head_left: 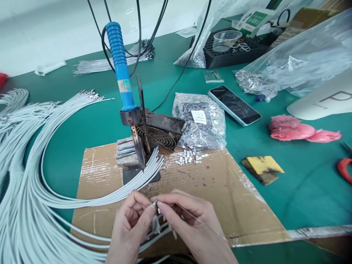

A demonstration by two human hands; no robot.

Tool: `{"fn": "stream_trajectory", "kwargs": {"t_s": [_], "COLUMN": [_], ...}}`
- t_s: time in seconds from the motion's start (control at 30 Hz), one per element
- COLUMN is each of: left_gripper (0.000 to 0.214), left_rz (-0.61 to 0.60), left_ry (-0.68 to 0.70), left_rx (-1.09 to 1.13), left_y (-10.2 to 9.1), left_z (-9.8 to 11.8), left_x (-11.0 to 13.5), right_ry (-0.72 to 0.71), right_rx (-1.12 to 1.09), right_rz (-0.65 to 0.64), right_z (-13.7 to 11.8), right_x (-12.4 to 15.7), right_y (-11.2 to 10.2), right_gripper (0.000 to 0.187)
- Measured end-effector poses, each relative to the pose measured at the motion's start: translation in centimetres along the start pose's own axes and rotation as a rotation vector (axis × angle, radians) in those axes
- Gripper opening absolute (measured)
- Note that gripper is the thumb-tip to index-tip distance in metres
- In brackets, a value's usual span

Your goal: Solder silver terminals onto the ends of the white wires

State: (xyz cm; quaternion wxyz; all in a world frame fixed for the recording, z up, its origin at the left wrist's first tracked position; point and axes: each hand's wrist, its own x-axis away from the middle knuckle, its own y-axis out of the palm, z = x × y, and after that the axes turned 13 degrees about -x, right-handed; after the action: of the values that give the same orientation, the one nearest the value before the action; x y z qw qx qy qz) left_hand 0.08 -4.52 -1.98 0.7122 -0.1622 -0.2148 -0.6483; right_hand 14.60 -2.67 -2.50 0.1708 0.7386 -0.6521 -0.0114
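L hand (pixel 132 223) & R hand (pixel 195 220) angled inward over cardboard (pixel 220 205); both hands' fingers pinched round small pc (pixel 155 202).

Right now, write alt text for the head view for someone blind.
A person's left hand and right hand pinch a tiny part above cardboard. Behind them stands a blue-handled soldering iron; bundled white cables sweep in from the left.

My left hand (pixel 132 225) and right hand (pixel 191 222) pinch a small part (pixel 155 202) over cardboard (pixel 211 194); beyond, a blue-handled soldering iron (pixel 118 55) points tip-down.
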Motion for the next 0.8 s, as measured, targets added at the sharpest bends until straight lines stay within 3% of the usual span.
{"fn": "stream_trajectory", "kwargs": {"t_s": [0.27,0.53,0.67,0.8], "left_gripper": [0.046,0.042,0.031,0.031], "left_rz": [0.029,0.136,0.237,0.258], "left_ry": [0.054,0.147,0.210,0.254], "left_rx": [-0.054,-0.185,-0.413,-0.549], "left_y": [0.1,0.2,0.1,0.0], "left_z": [-0.3,-0.5,-1.5,-1.5], "left_x": [0.1,0.4,0.8,1.0], "right_ry": [0.007,-0.008,0.001,-0.066], "right_rx": [-0.109,0.167,0.299,0.323], "right_rz": [0.061,-0.072,-0.154,-0.106], "right_z": [0.6,-1.2,-2.3,-2.4], "right_x": [0.2,-0.3,-0.6,-0.6], "right_y": [0.0,-1.1,-1.3,-0.8], "right_gripper": [0.013,0.020,0.020,0.021]}}
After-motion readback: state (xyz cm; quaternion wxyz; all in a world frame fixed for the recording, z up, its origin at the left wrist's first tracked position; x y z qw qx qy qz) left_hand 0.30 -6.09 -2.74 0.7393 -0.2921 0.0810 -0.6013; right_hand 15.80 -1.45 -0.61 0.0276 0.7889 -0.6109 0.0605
